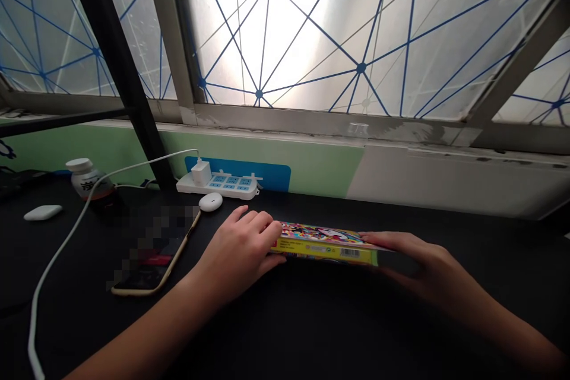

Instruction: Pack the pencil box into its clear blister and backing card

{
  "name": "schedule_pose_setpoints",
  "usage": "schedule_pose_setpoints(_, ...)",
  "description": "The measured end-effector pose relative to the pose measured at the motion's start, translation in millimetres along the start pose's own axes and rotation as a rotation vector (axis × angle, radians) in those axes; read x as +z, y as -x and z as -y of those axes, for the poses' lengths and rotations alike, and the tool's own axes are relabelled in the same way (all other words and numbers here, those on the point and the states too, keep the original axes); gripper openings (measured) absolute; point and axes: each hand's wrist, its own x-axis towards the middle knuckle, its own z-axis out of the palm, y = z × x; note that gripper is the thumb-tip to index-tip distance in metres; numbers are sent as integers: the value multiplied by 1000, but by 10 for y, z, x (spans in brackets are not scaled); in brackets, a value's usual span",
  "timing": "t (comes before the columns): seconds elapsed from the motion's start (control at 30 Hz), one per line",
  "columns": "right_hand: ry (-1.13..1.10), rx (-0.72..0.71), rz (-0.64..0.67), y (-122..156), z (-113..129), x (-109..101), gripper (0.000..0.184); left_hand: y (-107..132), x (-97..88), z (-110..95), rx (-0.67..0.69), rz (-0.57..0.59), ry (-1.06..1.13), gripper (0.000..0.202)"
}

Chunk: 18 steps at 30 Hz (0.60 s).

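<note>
- left hand [250,238]: grasping left end of flat, yellow-sided, multicoloured cardboard box [325,247].
- right hand [427,258]: fingers on box's right end; whether gripping, cannot tell.

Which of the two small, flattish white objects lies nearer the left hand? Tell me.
The round one by the phone's far end, nearer the left hand; the other, oblong, lies far left, near the bottle.

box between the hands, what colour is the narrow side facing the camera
Mostly yellow, with a barcode; the box shows best in the head view.
</note>
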Motion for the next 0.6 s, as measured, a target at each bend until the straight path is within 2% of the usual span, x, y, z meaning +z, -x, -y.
schedule_pose_setpoints(0.13,58,-72,45,-4,22,23,42,2,14,-59,-19,89,6,38)
schedule_pose_setpoints(0.27,126,-75,143,-5,85,77,42,9,21,-72,0,172,7,49)
schedule_pose_setpoints(0.4,248,-144,140,-8,196,164,65,31,77,-41,-50,158,62,82)
schedule_pose_setpoints(0.47,297,-212,146,-24,288,223,74,41,116,-7,-102,205,88,97)
schedule_pose_setpoints(0.6,314,-263,261,-76,461,290,79,40,170,60,-182,336,145,104)
